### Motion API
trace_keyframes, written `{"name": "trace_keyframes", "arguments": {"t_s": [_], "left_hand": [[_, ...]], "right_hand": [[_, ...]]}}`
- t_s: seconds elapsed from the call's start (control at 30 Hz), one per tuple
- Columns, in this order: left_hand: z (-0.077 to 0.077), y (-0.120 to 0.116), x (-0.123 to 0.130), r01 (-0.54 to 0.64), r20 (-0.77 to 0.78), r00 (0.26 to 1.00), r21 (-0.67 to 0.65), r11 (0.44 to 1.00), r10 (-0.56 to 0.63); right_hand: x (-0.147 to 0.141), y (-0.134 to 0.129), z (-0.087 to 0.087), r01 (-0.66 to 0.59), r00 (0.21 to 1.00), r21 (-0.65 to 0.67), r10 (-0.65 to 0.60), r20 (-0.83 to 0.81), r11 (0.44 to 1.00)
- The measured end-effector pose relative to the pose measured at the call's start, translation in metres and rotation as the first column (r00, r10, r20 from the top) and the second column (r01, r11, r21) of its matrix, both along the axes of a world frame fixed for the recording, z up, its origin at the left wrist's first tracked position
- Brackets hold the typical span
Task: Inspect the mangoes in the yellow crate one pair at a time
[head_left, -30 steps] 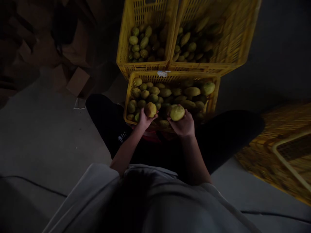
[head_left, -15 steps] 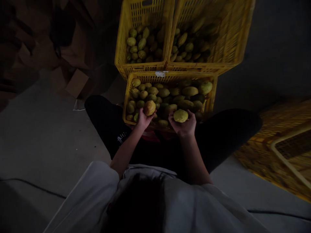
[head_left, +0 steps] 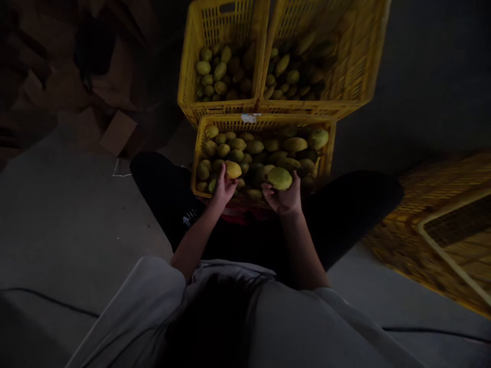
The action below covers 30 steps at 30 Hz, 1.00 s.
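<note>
My left hand [head_left: 223, 188] is closed around a yellow, lemon-shaped fruit [head_left: 233, 169], with the thumb along its left side. To the right, my right hand [head_left: 286, 198] grips a larger yellow-green oval fruit [head_left: 280, 178] from below, fingers and thumb around its sides. Both fruits are held over the near part of a yellow plastic crate [head_left: 194, 163] between my knees. Inside it lie many similar fruits: smaller rounded ones [head_left: 223, 150] on the left and longer ones [head_left: 295, 144] on the right. The dim light hides the exact kind of fruit.
Two more yellow crates stand behind, a left one [head_left: 184, 76] and a right one [head_left: 368, 61], both holding fruit. Another yellow crate [head_left: 422, 225] is at my right. Cardboard boxes [head_left: 118, 134] lie at the far left. A dark cable [head_left: 49, 297] runs along the floor.
Both fruits have been turned in my hands: the left one now lies more sideways, and the right one shows its smooth long side instead of its bumpy end. The view has shifted slightly.
</note>
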State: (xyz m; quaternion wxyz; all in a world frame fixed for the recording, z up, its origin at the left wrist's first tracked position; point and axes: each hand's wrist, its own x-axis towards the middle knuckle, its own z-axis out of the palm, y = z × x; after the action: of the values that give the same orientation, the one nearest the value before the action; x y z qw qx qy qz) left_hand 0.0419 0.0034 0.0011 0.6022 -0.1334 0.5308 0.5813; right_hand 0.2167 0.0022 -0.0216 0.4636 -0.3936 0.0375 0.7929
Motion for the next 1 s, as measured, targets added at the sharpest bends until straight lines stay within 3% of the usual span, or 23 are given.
{"name": "trace_keyframes", "arguments": {"t_s": [0.23, 0.4, 0.57, 0.73, 0.87, 1.0], "left_hand": [[0.012, 0.008, -0.008, 0.011, 0.155, 0.988, 0.051, 0.999, -0.019], [0.013, 0.003, -0.005, 0.159, 0.101, 0.982, 0.015, 0.987, -0.160], [0.017, 0.000, -0.002, 0.243, 0.118, 0.960, 0.090, 0.966, -0.253], [0.011, 0.005, -0.002, 0.224, 0.112, 0.969, -0.031, 0.974, -0.220], [0.000, -0.004, -0.003, 0.221, 0.120, 0.970, -0.085, 0.972, -0.210], [-0.004, -0.012, -0.006, 0.180, 0.063, 0.983, -0.197, 0.964, -0.171]], "right_hand": [[-0.013, -0.002, 0.008, 0.047, 0.995, 0.030, -0.050, 0.086, 0.998], [-0.015, 0.000, 0.006, 0.106, 0.976, 0.026, -0.109, 0.188, 0.994], [-0.013, 0.001, 0.011, 0.161, 0.969, 0.042, -0.166, 0.181, 0.986], [-0.011, -0.001, 0.017, 0.189, 0.969, 0.045, -0.193, 0.153, 0.981], [-0.013, -0.010, 0.007, 0.229, 0.965, -0.065, -0.219, 0.142, 0.971], [-0.014, -0.016, 0.003, 0.179, 0.980, -0.294, -0.143, 0.139, 0.939]]}}
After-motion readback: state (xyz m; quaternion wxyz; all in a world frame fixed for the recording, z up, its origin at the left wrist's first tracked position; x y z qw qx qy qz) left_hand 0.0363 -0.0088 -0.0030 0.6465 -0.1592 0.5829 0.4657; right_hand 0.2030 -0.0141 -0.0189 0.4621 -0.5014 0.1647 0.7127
